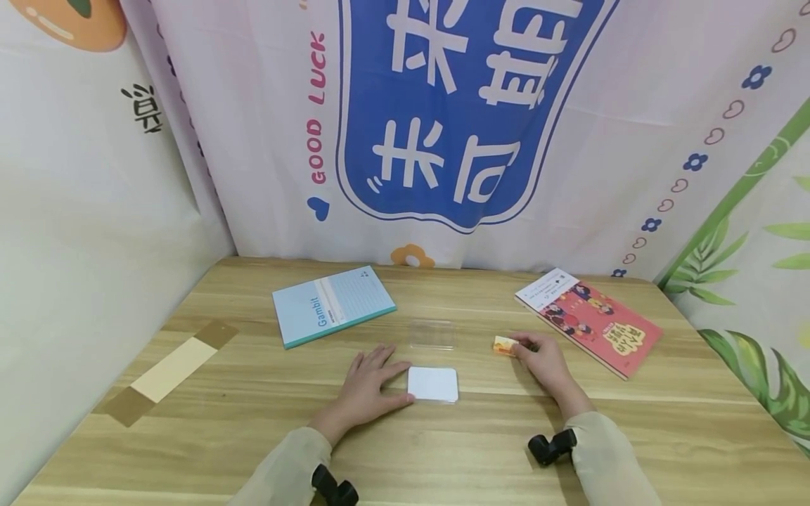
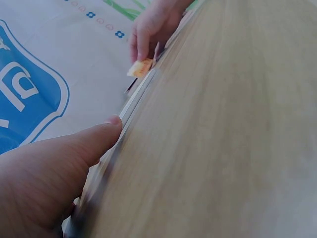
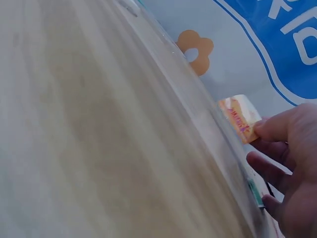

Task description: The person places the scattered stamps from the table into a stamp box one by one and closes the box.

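In the head view, a stack of blank white cards (image 1: 433, 384) lies at the middle of the table, with a clear plastic edge showing below it. My left hand (image 1: 365, 390) is spread flat to its left, thumb and index fingertips right at the stack's left edge. The left wrist view shows the thumb (image 2: 101, 139) extended against that pale edge. To the right, my right hand (image 1: 545, 362) pinches a small eraser (image 1: 505, 345) between thumb and fingers. Its white end and orange printed sleeve (image 3: 238, 120) show in the right wrist view, close over the table.
A clear plastic case (image 1: 432, 335) lies just behind the cards. The blue notebook (image 1: 332, 303) is at the back left, and a red illustrated book (image 1: 591, 323) at the back right. Tape holds a cream strip (image 1: 174, 369) to the table's left side. A printed curtain (image 1: 272, 140) hangs behind.
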The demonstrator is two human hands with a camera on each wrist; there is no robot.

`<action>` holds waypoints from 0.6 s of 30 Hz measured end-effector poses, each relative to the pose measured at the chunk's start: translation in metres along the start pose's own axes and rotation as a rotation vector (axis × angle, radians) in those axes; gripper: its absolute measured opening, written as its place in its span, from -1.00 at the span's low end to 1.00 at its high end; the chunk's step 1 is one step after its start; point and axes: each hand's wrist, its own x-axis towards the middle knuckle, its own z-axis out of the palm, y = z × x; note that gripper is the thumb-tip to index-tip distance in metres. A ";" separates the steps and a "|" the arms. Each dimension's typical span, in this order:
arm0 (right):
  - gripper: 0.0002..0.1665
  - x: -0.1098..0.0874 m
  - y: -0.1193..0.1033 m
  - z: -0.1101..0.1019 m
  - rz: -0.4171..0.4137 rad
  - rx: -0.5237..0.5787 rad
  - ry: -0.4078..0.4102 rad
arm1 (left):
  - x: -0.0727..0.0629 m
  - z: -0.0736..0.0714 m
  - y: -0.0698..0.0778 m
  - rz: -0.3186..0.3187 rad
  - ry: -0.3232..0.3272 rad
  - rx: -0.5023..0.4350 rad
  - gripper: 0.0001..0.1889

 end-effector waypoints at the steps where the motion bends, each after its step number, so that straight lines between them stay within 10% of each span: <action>1: -0.74 0.000 -0.001 -0.001 0.009 0.005 0.007 | 0.000 0.000 0.000 0.001 -0.001 0.002 -0.38; 18: -0.77 -0.009 -0.068 0.021 -0.054 0.192 -0.042 | 0.000 0.001 0.000 0.007 0.003 0.001 -0.39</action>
